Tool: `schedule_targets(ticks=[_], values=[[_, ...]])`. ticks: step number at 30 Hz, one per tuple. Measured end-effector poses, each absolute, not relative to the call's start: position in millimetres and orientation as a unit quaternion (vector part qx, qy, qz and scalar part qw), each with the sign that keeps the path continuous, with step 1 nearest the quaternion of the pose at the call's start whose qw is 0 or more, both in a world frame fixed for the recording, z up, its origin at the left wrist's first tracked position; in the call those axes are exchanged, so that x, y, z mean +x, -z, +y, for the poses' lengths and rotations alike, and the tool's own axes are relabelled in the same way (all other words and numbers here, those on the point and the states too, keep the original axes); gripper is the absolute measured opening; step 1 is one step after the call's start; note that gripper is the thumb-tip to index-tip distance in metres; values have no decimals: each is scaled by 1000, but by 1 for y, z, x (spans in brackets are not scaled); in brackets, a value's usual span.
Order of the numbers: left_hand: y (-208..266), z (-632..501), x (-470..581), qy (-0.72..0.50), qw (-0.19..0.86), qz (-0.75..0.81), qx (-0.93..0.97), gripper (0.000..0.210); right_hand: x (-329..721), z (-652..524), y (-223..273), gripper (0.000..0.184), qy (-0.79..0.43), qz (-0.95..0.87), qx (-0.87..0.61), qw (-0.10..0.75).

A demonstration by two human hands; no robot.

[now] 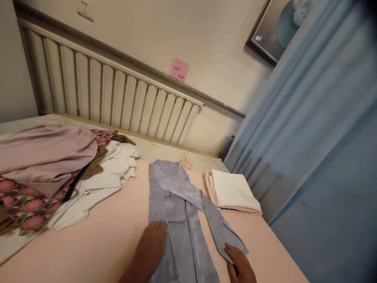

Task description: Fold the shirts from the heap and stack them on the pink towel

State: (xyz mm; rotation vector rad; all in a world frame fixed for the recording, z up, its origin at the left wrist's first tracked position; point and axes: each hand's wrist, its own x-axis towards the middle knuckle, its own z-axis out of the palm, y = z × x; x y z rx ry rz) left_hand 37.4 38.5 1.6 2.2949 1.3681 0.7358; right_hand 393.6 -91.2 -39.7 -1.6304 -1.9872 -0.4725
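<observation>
A grey-blue striped long-sleeved shirt (176,204) lies lengthwise on the pink bed cover, its collar toward the wall. Its left side is turned inward, and one sleeve (219,220) slants across the front and out to the right. At the shirt's left edge, my left hand (151,243) has its fingers together and bent onto the fabric; their tips are partly hidden. My right hand (240,265) pinches the sleeve near its cuff, low on the right. The shirt's lower end runs out of view at the bottom.
A loose heap of clothes, including a mauve garment (53,151), a floral one (32,206) and white pieces (103,184), lies left. Folded white and pink cloths (234,190) are stacked right. Beyond stand a radiator (118,94) and a blue curtain (312,129).
</observation>
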Motion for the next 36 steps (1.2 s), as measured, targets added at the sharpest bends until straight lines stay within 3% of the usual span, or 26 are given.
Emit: schedule_targets(ticks=[36], values=[[-3, 38, 38, -263, 184, 487, 812, 32, 393, -92, 39, 29, 170, -730, -608, 263]])
